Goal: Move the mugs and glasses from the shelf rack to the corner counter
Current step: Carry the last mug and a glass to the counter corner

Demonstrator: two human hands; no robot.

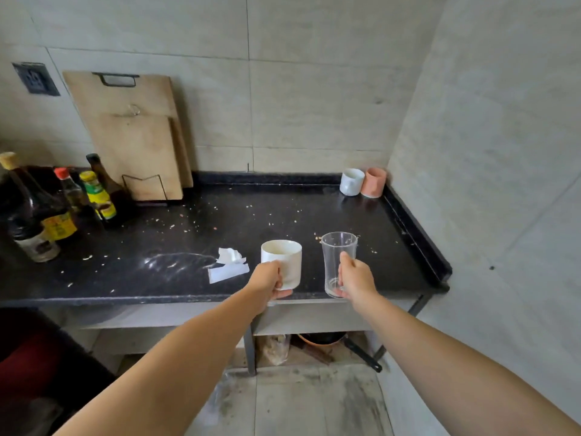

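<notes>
Both arms reach fwd from 6 o'clock, each hand loaded, prob. to save a trip. Left hand (267, 280) is curled round the near side of a white mug (282, 262), thumb up by the rim, fingers under the base edge; handle not visible, likely inside the fist. Right hand (355, 275) wraps the lower half of a clear glass (339, 262), thumb lying up its wall, fingers round the far side near the base. Both vessels upright, mouths up, side by side but apart, over the front edge of the black counter (314, 212); can't tell if either base touches the top yet, looks like they're held just above it. Upright hold suits a straight set-down w/o tipping. Just at 9 o'clock of the mug lies a torn white wrapper (228, 265), close enough to avoid. Crumbs scattered across the top. Further back at 1 o'clock, tucked into the wall corner, a small white cup (351, 181) and a pink cup (374, 182) stand touching or nearly so, so the corner seems the drop zone and the held pair likely goes beside them. Far left, 9–10 o'clock: sauce bottles (63, 209) clustered, and cutting boards (132, 133) leaning on the wall in a wire stand. Shelf rack not in view. Task looks partway done.
</notes>
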